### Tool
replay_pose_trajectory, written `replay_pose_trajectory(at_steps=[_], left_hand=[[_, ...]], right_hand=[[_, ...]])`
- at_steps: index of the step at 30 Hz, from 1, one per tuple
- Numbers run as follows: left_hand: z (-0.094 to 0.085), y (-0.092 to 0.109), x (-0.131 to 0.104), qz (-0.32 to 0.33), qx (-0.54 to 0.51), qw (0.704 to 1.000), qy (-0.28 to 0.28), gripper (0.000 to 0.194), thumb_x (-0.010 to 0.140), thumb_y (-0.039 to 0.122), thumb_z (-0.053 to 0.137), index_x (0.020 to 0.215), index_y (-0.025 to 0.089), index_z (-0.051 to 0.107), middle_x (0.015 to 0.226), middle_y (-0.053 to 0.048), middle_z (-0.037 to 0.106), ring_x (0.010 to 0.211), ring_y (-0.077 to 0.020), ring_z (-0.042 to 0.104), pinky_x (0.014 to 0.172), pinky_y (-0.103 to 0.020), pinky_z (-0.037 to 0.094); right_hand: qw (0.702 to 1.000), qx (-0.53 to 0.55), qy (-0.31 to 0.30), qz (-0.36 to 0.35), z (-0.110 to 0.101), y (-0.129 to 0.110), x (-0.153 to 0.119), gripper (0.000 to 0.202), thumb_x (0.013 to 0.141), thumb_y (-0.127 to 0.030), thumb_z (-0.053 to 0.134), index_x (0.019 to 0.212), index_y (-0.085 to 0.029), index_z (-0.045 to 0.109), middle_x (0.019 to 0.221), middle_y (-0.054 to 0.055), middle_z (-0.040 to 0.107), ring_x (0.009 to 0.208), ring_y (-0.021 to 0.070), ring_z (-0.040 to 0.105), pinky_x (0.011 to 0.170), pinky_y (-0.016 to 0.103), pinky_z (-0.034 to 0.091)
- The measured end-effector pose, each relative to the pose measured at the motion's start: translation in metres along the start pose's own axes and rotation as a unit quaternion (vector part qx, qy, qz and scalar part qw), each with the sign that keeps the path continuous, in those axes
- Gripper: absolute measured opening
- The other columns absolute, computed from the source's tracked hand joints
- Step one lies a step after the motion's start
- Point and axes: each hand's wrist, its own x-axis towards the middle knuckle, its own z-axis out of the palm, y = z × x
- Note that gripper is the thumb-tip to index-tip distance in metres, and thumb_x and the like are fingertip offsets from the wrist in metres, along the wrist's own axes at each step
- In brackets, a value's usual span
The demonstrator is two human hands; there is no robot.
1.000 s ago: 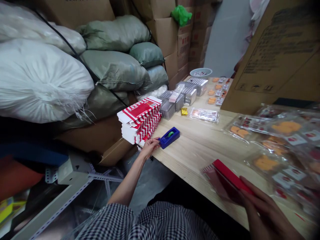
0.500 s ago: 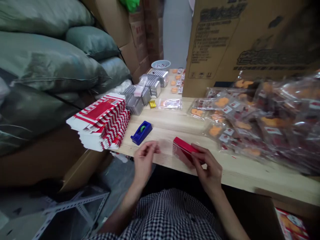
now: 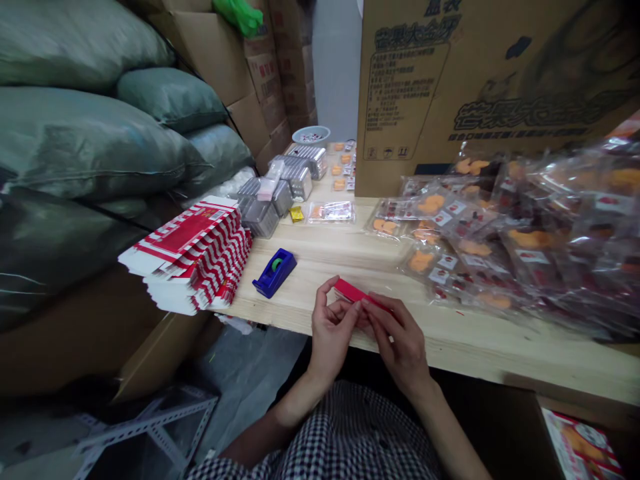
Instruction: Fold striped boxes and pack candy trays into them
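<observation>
A narrow red box (image 3: 352, 291) is held between both hands over the table's front edge. My left hand (image 3: 334, 328) grips its left part, with the thumb pressed near the middle of the box. My right hand (image 3: 400, 337) pinches the right part, its fingertips close to my left thumb. Left of the hands lies a blue tape dispenser (image 3: 275, 273) with a green core. Farther left, a stack of folded red-and-white boxes (image 3: 200, 247) sits at the table edge.
Clear plastic cases (image 3: 260, 208), a yellow packet (image 3: 297, 214) and a flat clear pack (image 3: 331, 212) lie farther back. Many clear packs with orange pieces (image 3: 475, 248) are heaped at right before a large carton (image 3: 415, 87). Green sacks (image 3: 85, 140) are piled at left.
My left hand has moved right and taken hold of the red box. The box now shows mostly its narrow red side. The view has shifted slightly.
</observation>
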Motion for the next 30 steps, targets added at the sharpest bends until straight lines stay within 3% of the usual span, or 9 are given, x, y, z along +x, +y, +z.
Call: replay_pose_trajectory(at_steps=[4, 8, 11, 14, 16, 19, 24, 27, 30], left_hand=[[-0.023, 0.005, 0.021, 0.034, 0.184, 0.982, -0.027, 0.065, 0.079, 0.040, 0.075, 0.137, 0.023, 0.049, 0.056, 0.008, 0.055, 0.051, -0.0105, 0.052, 0.055, -0.020, 0.042], [-0.053, 0.018, 0.045, 0.129, 0.405, 0.899, -0.106, 0.045, 0.081, 0.041, 0.074, 0.121, 0.022, 0.066, 0.056, 0.007, 0.049, 0.052, -0.0097, 0.045, 0.054, -0.021, 0.034], [-0.069, 0.026, 0.043, 0.196, 0.447, 0.855, -0.176, 0.033, 0.084, 0.042, 0.070, 0.108, 0.018, 0.070, 0.061, 0.004, 0.055, 0.055, -0.0105, 0.049, 0.055, -0.021, 0.038], [-0.076, 0.027, 0.027, 0.354, 0.459, 0.801, -0.146, 0.025, 0.089, 0.032, 0.066, 0.109, 0.017, 0.067, 0.071, -0.001, 0.064, 0.062, -0.0129, 0.058, 0.063, -0.024, 0.044], [-0.075, 0.020, 0.018, 0.464, 0.459, 0.743, -0.148, 0.024, 0.091, 0.022, 0.060, 0.114, 0.017, 0.063, 0.070, -0.002, 0.064, 0.063, -0.0140, 0.058, 0.063, -0.027, 0.044], [-0.066, -0.003, 0.015, 0.557, 0.441, 0.677, -0.193, 0.030, 0.089, 0.012, 0.058, 0.118, 0.020, 0.059, 0.060, 0.002, 0.057, 0.055, -0.0130, 0.052, 0.057, -0.027, 0.038], [-0.049, -0.042, 0.018, 0.579, 0.414, 0.663, -0.234, 0.037, 0.085, 0.008, 0.062, 0.121, 0.019, 0.057, 0.057, 0.004, 0.054, 0.054, -0.0125, 0.049, 0.055, -0.027, 0.035], [-0.042, -0.050, 0.018, 0.576, 0.408, 0.657, -0.265, 0.042, 0.085, 0.009, 0.064, 0.126, 0.019, 0.054, 0.059, 0.003, 0.055, 0.056, -0.0135, 0.050, 0.056, -0.028, 0.037], [-0.032, -0.053, 0.016, 0.527, 0.417, 0.676, -0.302, 0.044, 0.089, 0.011, 0.060, 0.131, 0.019, 0.051, 0.072, -0.002, 0.064, 0.066, -0.0161, 0.059, 0.062, -0.030, 0.045]], right_hand=[[0.999, 0.035, -0.017, 0.034, -0.005, -0.003, 0.006, 0.040, 0.095, -0.012, 0.052, 0.128, -0.031, 0.064, 0.122, 0.010, 0.060, 0.114, 0.0236, 0.061, 0.093, 0.042, 0.055], [0.994, 0.083, -0.018, 0.073, -0.007, -0.005, 0.005, 0.031, 0.095, -0.017, 0.054, 0.117, -0.031, 0.071, 0.120, 0.009, 0.064, 0.112, 0.0232, 0.063, 0.083, 0.037, 0.059], [0.982, 0.138, 0.009, 0.129, -0.015, -0.006, -0.006, 0.030, 0.090, -0.023, 0.065, 0.119, -0.031, 0.069, 0.124, 0.008, 0.066, 0.120, 0.0247, 0.061, 0.101, 0.045, 0.051], [0.947, 0.228, 0.112, 0.198, -0.026, -0.005, -0.024, 0.069, 0.084, -0.034, 0.074, 0.146, -0.033, 0.042, 0.145, 0.009, 0.054, 0.137, 0.0271, 0.048, 0.116, 0.054, 0.033], [0.907, 0.297, 0.157, 0.255, -0.029, -0.005, -0.037, 0.074, 0.090, -0.046, 0.064, 0.153, -0.034, 0.028, 0.152, 0.011, 0.046, 0.141, 0.0269, 0.043, 0.115, 0.055, 0.036], [0.848, 0.394, 0.121, 0.334, -0.025, -0.007, -0.053, 0.063, 0.093, -0.063, 0.048, 0.146, -0.029, 0.041, 0.145, 0.014, 0.054, 0.128, 0.0294, 0.057, 0.100, 0.052, 0.052], [0.803, 0.404, 0.189, 0.396, -0.020, -0.012, -0.061, 0.035, 0.085, -0.039, 0.072, 0.117, -0.028, 0.061, 0.118, 0.007, 0.071, 0.098, 0.0245, 0.072, 0.081, 0.042, 0.063], [0.778, 0.415, 0.244, 0.403, -0.028, -0.011, -0.063, 0.020, 0.080, -0.035, 0.076, 0.095, -0.026, 0.065, 0.105, 0.002, 0.073, 0.089, 0.0202, 0.073, 0.076, 0.037, 0.064], [0.769, 0.417, 0.277, 0.397, -0.043, -0.009, -0.067, 0.020, 0.077, -0.032, 0.079, 0.091, -0.026, 0.065, 0.099, 0.000, 0.073, 0.086, 0.0181, 0.072, 0.076, 0.035, 0.065]])
